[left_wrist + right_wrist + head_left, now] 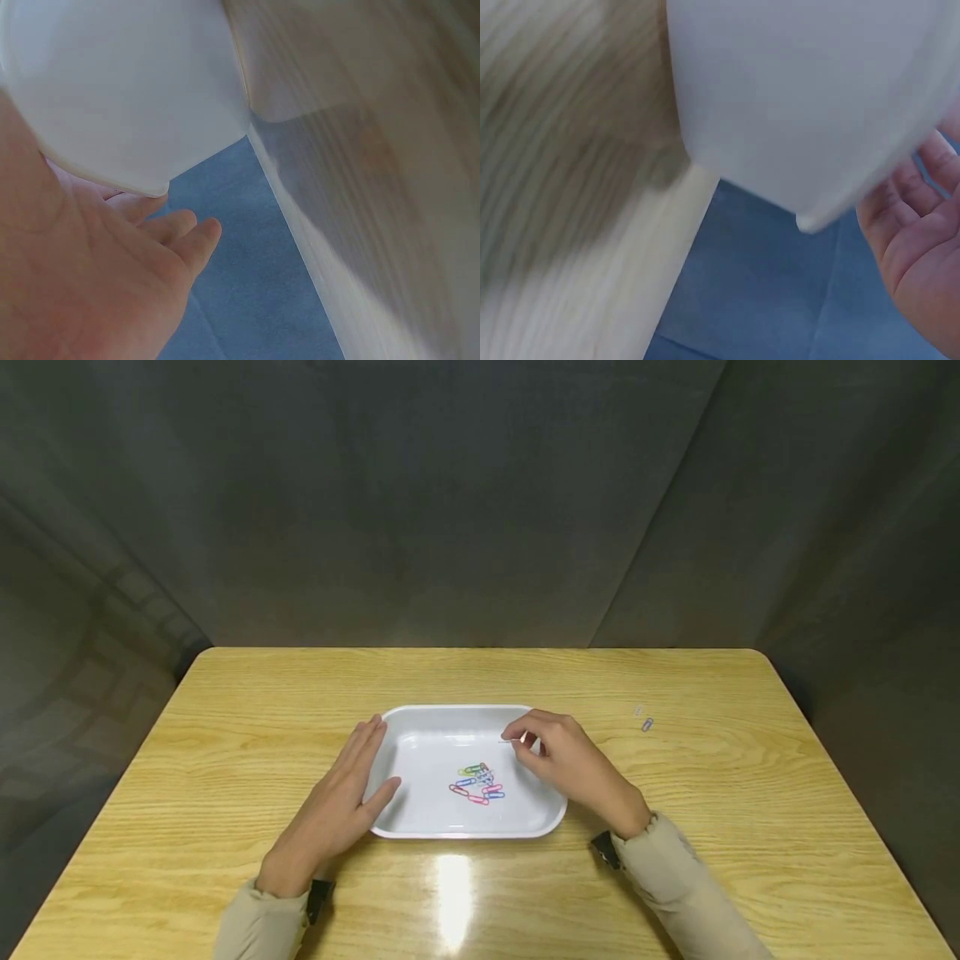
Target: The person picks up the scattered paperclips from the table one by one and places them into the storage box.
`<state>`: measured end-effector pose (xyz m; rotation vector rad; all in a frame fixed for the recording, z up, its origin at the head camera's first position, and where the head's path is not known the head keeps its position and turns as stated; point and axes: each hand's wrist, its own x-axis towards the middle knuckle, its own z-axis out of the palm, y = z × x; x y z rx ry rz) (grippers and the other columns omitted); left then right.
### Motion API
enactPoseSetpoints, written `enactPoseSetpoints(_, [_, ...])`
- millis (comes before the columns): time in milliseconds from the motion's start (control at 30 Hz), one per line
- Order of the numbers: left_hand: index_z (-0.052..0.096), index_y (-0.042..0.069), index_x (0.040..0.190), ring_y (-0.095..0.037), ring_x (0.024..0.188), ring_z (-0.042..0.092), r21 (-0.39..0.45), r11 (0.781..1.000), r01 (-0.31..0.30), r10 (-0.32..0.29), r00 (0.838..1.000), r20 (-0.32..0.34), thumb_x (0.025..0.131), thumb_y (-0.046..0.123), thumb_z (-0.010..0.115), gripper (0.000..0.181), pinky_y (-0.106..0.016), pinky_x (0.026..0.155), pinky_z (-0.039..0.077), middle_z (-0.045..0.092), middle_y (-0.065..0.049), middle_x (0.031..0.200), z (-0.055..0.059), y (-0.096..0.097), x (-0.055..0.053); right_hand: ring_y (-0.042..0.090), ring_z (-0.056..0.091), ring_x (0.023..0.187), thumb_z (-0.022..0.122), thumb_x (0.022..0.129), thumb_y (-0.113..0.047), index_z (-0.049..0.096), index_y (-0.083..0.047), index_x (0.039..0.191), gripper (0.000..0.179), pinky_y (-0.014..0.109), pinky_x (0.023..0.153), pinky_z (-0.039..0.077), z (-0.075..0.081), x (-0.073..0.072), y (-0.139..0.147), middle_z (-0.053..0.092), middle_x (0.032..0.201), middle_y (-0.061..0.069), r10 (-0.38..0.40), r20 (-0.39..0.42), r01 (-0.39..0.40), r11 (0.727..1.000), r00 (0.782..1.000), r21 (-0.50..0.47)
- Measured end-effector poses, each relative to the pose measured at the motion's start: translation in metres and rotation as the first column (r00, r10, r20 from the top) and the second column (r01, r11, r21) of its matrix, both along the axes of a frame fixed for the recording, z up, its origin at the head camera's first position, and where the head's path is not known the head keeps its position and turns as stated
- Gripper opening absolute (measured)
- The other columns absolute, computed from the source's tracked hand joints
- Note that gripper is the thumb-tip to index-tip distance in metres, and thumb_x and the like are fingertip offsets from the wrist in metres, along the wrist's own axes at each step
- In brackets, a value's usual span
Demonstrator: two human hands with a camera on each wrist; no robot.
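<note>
A white tray (420, 810) stands on the table with several coloured paper clips (477, 800) in a loose cluster on its floor. My left hand (333, 806) rests along the tray's left rim, its fingers straight and thumb over the inside. In the left wrist view, that hand (105, 247) lies against the outer edge of the tray (135, 90). Above the tray's right part, my right hand (558, 756) pinches a thin, pale paper clip (506, 742) between thumb and forefinger. The right wrist view shows the hand (922, 247) beyond the rim but not the clip.
To the right of the tray, a blue paper clip (647, 724) lies on the wooden table (712, 793), with a small pale piece (638, 712) beside it. Dark curtains (450, 510) hang behind the table and on both sides.
</note>
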<state>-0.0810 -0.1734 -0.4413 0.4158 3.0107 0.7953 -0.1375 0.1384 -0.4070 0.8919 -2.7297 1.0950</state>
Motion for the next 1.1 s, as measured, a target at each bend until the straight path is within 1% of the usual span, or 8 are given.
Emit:
enactPoseSetpoints(167, [0.014,0.011,0.160,-0.036,0.154,0.013,0.010,1.000,0.005,-0.004,1.000,-0.020,0.101,0.044,0.052,0.077,-0.058,0.122,0.022,0.013,-0.009,0.168,-0.002,0.001,0.000,0.010,0.063,0.078,0.065,0.089,0.000,0.074,-0.005,0.098,0.013,0.027,0.069,0.058,-0.004,-0.002,-0.008,0.074,0.094,0.005,0.017,-0.007,-0.017,1.000,1.000,0.010])
enactPoseSetpoints(267, [0.014,0.010,0.160,-0.036,0.154,0.013,0.013,1.000,0.004,-0.003,1.000,-0.024,0.101,0.043,0.052,0.077,-0.058,0.121,0.022,0.014,-0.010,0.168,-0.003,0.001,0.000,0.011,0.064,0.078,0.065,0.089,0.000,0.074,-0.005,0.097,0.013,0.031,0.070,0.059,-0.007,-0.003,-0.013,0.074,0.094,0.005,0.024,-0.016,-0.023,1.000,1.000,0.021])
enactPoseSetpoints(333, [0.014,0.011,0.160,-0.036,0.154,0.013,0.016,1.000,0.003,-0.003,1.000,-0.022,0.101,0.043,0.052,0.077,-0.058,0.121,0.022,0.014,-0.010,0.168,-0.003,0.001,0.000,0.012,0.064,0.078,0.065,0.089,0.000,0.074,-0.004,0.097,0.012,0.031,0.071,0.060,-0.009,-0.003,-0.016,0.074,0.093,0.006,0.024,-0.014,-0.023,0.999,1.000,0.031])
enactPoseSetpoints(533, [0.013,0.012,0.160,-0.034,0.155,0.012,0.009,1.000,0.000,0.000,1.000,-0.007,0.101,0.044,0.052,0.078,-0.057,0.122,0.022,0.013,-0.009,0.168,-0.002,0.001,0.000,0.011,0.064,0.078,0.065,0.089,0.000,0.075,-0.005,0.097,0.014,0.024,0.071,0.058,-0.016,-0.005,-0.022,0.074,0.093,0.005,0.015,0.015,-0.016,0.997,1.000,0.076])
enactPoseSetpoints(700, [0.015,0.011,0.160,-0.034,0.155,0.013,0.007,1.000,0.000,0.001,1.000,-0.021,0.101,0.043,0.054,0.078,-0.056,0.122,0.022,0.014,-0.010,0.168,-0.003,0.001,0.000,0.010,0.064,0.078,0.067,0.088,-0.003,0.075,-0.008,0.096,0.013,0.020,0.070,0.056,-0.021,-0.004,-0.025,0.074,0.093,0.002,-0.003,0.010,0.002,0.993,1.000,0.119])
enactPoseSetpoints(800, [0.015,0.010,0.160,-0.035,0.154,0.014,0.009,1.000,0.001,-0.001,0.999,-0.033,0.101,0.042,0.054,0.078,-0.057,0.122,0.022,0.015,-0.011,0.167,-0.004,0.001,-0.001,0.008,0.064,0.077,0.069,0.087,-0.005,0.076,-0.011,0.095,0.012,0.019,0.069,0.054,-0.022,-0.004,-0.027,0.074,0.091,0.000,-0.023,-0.011,0.025,0.987,1.000,0.157])
enactPoseSetpoints(900, [0.015,0.011,0.160,-0.035,0.155,0.013,0.009,1.000,0.000,0.001,1.000,-0.026,0.101,0.042,0.053,0.077,-0.057,0.122,0.022,0.014,-0.010,0.168,-0.004,0.001,0.000,0.007,0.064,0.076,0.070,0.086,-0.008,0.077,-0.014,0.094,0.012,0.020,0.067,0.053,-0.024,-0.003,-0.029,0.074,0.091,-0.003,-0.042,-0.021,0.046,0.977,0.999,0.208])
enactPoseSetpoints(1100, [0.014,0.010,0.160,-0.035,0.155,0.012,0.006,1.000,0.001,-0.001,1.000,-0.012,0.102,0.043,0.052,0.077,-0.057,0.122,0.021,0.013,-0.010,0.168,-0.002,0.001,0.000,0.006,0.065,0.076,0.070,0.087,-0.012,0.078,-0.018,0.096,0.013,0.023,0.067,0.052,-0.025,-0.003,-0.031,0.075,0.093,-0.005,-0.062,0.004,0.058,0.958,0.998,0.280])
